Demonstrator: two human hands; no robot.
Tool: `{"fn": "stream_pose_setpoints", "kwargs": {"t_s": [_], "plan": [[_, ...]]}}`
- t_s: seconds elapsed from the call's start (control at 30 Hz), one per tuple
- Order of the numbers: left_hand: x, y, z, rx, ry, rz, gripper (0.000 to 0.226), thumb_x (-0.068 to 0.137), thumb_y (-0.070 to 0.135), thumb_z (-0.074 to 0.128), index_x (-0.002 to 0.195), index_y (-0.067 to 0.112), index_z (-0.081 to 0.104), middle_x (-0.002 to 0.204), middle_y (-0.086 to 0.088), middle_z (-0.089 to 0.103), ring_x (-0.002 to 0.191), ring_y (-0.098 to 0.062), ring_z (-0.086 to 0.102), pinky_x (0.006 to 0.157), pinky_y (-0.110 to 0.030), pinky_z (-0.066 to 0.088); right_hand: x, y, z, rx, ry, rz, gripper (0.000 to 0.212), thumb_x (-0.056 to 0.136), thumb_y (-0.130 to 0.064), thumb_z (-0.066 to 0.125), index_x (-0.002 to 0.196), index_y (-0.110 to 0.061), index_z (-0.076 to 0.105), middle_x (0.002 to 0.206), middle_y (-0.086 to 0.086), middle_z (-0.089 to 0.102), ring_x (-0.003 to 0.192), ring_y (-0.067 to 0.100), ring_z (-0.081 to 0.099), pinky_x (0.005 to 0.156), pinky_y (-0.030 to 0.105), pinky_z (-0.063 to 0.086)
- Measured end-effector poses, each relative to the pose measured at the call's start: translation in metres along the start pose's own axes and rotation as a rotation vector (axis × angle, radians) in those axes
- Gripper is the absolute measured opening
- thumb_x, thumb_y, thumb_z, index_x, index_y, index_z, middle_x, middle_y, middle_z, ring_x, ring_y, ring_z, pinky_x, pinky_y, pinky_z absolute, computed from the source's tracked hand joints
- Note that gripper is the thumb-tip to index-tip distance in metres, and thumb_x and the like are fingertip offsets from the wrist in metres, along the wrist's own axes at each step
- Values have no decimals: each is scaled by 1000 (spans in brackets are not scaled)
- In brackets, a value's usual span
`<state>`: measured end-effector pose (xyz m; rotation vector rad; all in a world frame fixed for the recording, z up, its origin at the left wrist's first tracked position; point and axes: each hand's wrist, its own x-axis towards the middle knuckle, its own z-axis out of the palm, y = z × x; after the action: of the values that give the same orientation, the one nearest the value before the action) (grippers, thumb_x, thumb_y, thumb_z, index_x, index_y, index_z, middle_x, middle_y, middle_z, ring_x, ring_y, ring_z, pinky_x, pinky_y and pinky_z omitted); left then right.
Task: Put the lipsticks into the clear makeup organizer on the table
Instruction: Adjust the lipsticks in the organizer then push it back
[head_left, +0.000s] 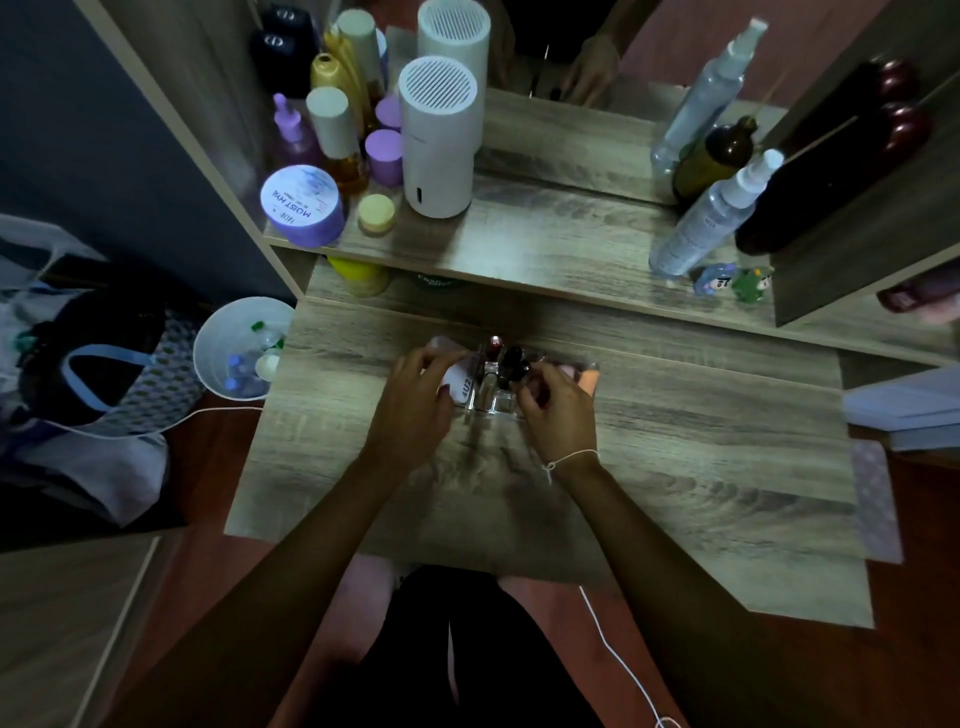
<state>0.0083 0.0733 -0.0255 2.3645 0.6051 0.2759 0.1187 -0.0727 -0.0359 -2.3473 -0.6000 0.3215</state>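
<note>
The clear makeup organizer (493, 402) stands at the middle of the wooden table (675, 467). Several lipsticks stand upright in it: a red-topped one (495, 347), a dark one (511, 361) and a silver one (487, 387). My left hand (415, 400) is curled around a pale pink tube (460, 384) printed "4U2" at the organizer's left side. My right hand (558, 410) is shut on a dark lipstick (522, 382) at the organizer's right edge. A peach-coloured lipstick (589, 376) lies just beyond my right hand.
A raised shelf (545, 244) behind holds a white cylinder device (439, 140), a purple jar (303, 205), bottles and spray bottles (714, 213). A white bin (241, 348) stands on the floor at the left. A white cord (618, 660) hangs at the table's front.
</note>
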Motion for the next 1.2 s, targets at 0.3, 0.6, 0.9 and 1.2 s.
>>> {"fn": "stream_pose_setpoints", "kwargs": {"t_s": [0.3, 0.6, 0.9, 1.2], "plan": [[-4, -1, 1, 5, -14, 7, 41, 85, 0, 55, 124, 11, 54, 121, -18, 53, 110, -31, 48, 84, -32, 42, -1, 3, -2, 7, -14, -17, 19, 87, -21, 64, 105, -14, 66, 100, 10, 66, 80, 11, 56, 72, 22, 44], [-19, 9, -1, 97, -44, 151, 68, 81, 14, 49, 145, 19, 26, 143, -16, 41, 125, -27, 41, 98, -37, 37, -1, 3, -3, 11, -15, -15, 20, 87, -22, 64, 105, -15, 64, 102, 8, 67, 86, 14, 62, 78, 26, 50], [-27, 11, 3, 259, -206, 284, 73, 73, 20, 49, 144, 17, 32, 150, -14, 35, 131, -28, 36, 96, -44, 41, 0, -2, 0, -7, 0, -25, 23, 87, -19, 64, 110, -12, 65, 103, 10, 68, 89, 18, 63, 79, 24, 47], [-27, 9, 4, 264, -221, 286, 74, 72, 20, 50, 144, 19, 31, 149, -14, 37, 130, -30, 38, 95, -45, 42, 1, -2, 0, -7, 4, -23, 20, 87, -19, 63, 107, -13, 66, 99, 9, 68, 85, 15, 60, 75, 21, 42]]}}
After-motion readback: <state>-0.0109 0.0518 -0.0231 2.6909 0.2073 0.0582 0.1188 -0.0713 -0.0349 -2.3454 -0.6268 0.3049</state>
